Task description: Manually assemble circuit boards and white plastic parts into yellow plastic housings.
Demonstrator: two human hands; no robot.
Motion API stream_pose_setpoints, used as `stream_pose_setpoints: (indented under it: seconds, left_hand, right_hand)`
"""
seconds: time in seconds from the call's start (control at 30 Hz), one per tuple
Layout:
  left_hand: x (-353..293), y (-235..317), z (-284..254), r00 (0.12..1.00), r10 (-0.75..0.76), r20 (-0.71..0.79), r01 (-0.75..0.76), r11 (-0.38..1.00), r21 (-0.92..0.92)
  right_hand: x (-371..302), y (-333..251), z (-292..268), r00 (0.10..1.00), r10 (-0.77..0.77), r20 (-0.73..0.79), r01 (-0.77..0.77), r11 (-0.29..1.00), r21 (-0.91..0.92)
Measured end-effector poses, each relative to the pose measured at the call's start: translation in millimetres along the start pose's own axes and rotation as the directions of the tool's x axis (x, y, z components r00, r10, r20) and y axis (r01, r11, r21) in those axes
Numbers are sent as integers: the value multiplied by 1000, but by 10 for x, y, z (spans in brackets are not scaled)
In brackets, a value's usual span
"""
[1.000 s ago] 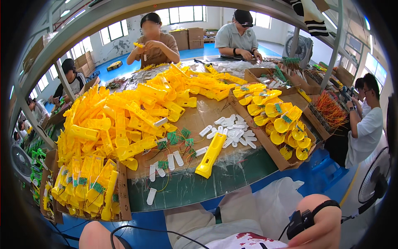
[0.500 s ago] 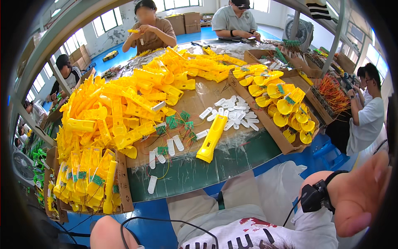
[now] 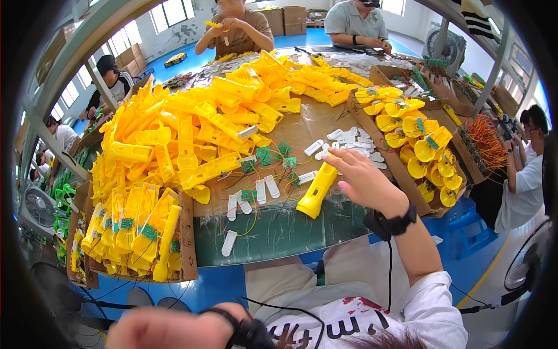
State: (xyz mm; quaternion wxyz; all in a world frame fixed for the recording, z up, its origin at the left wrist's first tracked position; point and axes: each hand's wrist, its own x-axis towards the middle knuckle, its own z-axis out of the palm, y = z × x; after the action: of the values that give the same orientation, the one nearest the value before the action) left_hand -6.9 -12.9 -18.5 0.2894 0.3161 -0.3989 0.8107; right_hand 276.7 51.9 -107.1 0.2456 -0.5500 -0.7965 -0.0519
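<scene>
One yellow casing (image 3: 317, 196) is lying near the table's (image 3: 285, 235) front edge. The right hand (image 3: 367, 179) is covering its far end, fingers apart, contact unclear; the blurred left hand (image 3: 168, 329) is showing no readable grip. Reaching is seemingly in hand; gripping is calling for closed fingers.

Right hand (image 3: 369, 180) at yellow torch casing (image 3: 314, 198), left hand (image 3: 168, 329) blurred

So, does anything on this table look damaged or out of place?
The green front of the table looks scuffed, with pale streaks. One white piece lies there, nearer the edge and apart from the other white pieces, as if strayed.
</scene>
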Motion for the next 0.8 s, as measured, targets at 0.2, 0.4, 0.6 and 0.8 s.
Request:
stream_pose_setpoints:
  seconds: [0.2,0.4,0.6,0.8]
  left_hand:
    - [-708,-633,-1102,390,-903,-177,614,113,781]
    - [-1359,-869,-1482,209,-978,-24,40,-16,999]
    - [-1312,-968,-1617,-63,-986,-156,290,-167,942]
    - [-1386,-1001,-1849,-235,-952,-196,838,-301,455]
  right_hand:
    - [51,475,401,994,-44,103,49,998,-41]
    - [202,307,101,994,-94,64,94,996,7]
    - [304,196,-283,982,-186,-17,186,982,32]
    - [414,146,-226,908,6,-419,63,987,150]
